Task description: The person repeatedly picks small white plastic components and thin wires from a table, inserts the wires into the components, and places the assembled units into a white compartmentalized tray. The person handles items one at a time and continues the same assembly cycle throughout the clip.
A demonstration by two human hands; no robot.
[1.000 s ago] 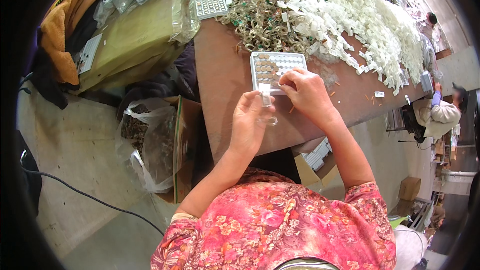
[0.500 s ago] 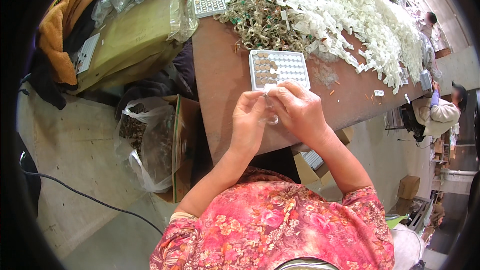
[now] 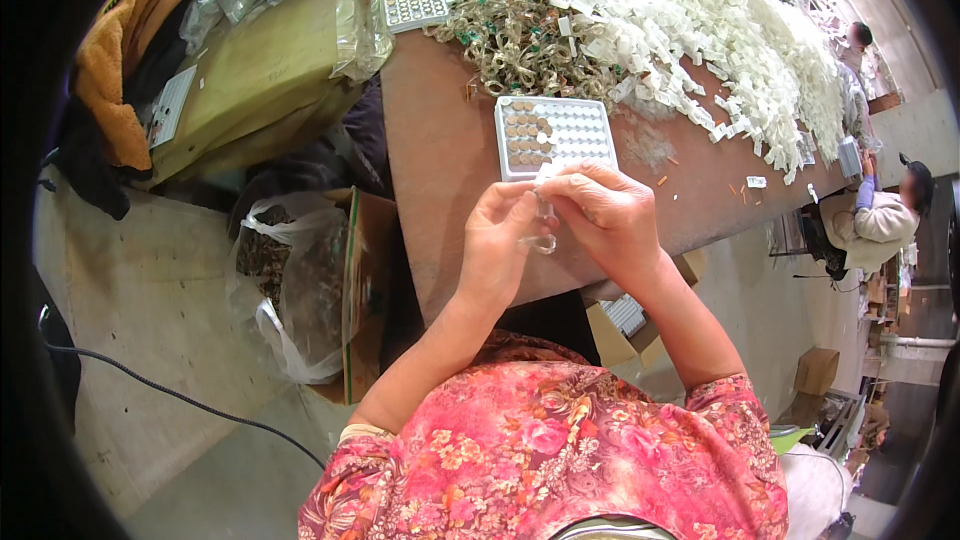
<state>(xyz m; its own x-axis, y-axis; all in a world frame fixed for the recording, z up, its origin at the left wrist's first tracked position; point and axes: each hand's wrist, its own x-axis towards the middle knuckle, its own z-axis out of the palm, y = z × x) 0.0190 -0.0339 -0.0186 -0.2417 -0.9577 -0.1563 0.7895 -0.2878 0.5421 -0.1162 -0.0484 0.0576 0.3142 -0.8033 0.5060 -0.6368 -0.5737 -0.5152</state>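
Note:
Just in front of the white tray [image 3: 585,132], both my hands are closed on one small piece. It looks like a clear plastic loop [image 3: 543,243] with a white tag-like part [image 3: 546,172] at its top. The fingers of my left hand [image 3: 497,238] pinch its left side. My right hand [image 3: 615,218] grips near the top, thumb and forefinger together; its fingers hide part of the piece. In the tray, rows of brown round discs [image 3: 522,132] fill the left side, with white slots on the right.
Behind the tray lie a heap of clear brownish loops [image 3: 530,45] and a large pile of white tags [image 3: 720,30]. Another tray [image 3: 415,2] stands far left. A carton with a plastic bag [image 3: 315,315] is left of the table [image 3: 430,150]. Another person [image 3: 885,220] sits at right.
My right hand has shifted slightly right and turned a little. More of the clear loop shows between my hands. The tray appears almost unmoved.

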